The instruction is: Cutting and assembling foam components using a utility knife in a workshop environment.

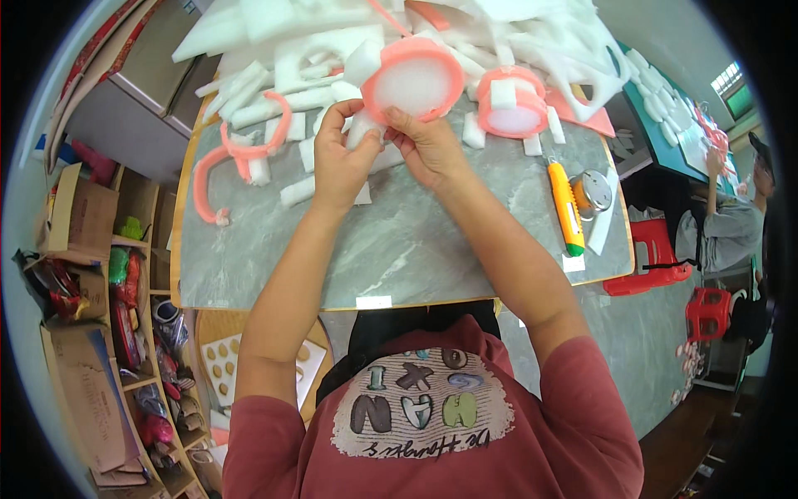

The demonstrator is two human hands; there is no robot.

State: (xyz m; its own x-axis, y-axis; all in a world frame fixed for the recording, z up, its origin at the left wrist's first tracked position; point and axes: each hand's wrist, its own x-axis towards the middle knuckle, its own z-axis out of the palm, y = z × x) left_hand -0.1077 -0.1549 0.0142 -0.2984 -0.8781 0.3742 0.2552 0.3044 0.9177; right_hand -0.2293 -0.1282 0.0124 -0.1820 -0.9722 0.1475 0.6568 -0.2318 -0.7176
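Observation:
Above the table I hold up a round foam piece (416, 79) with a white centre and a thick pink rim. My right hand (431, 151) grips its lower rim, thumb lying over the front. Just left of it, my left hand (339, 162) pinches a small white foam block (363, 126) against the lower left of the rim. Another white foam block (362, 62) sits at the rim's upper left. A second pink-rimmed foam round (514, 121) rests to the right, with small white blocks around it. Curved pink foam strips (202, 183) lie at the left.
White foam offcuts (274, 29) heap along the table's far side. A yellow-orange tool with a green end (565, 208), a round metal tin (593, 194) and a white strip (604, 218) lie at right. Shelves (137, 249) stand left; another person (727, 224) sits far right near red stools (708, 314).

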